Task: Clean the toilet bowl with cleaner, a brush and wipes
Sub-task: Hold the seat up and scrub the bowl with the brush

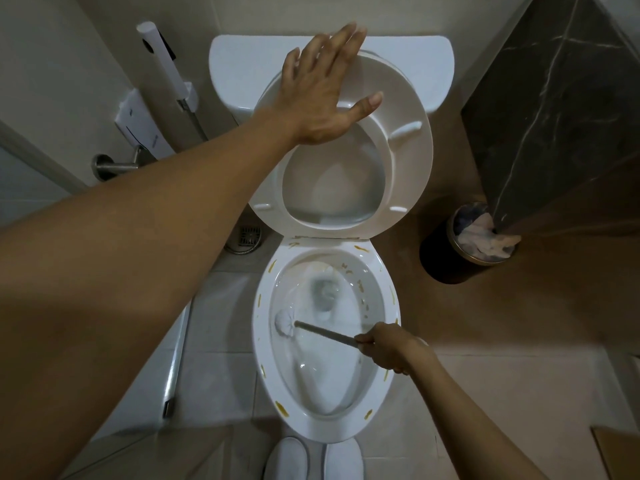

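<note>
Your right hand (391, 348) grips the grey-handled white toilet brush (287, 322), scrubbing the white ceramic bowl (381, 268) at nine o'clock; your left hand (322, 91) rests flat on the raised seat (412, 147). Yellow rim stains (282, 408) await wiping.

Water in the toilet bowl (325, 299) is smeared by motion blur, leaving the drain indistinct. The right hand (391, 348) covers the upper end of the brush (287, 322) handle. The left hand (322, 95) hides part of the raised seat (408, 147). Two white slippers (313, 459) are cut off by the bottom edge. The waste bin (446, 251) contents, possibly crumpled tissue, are partly hidden behind the dark marble counter (554, 116).
</note>
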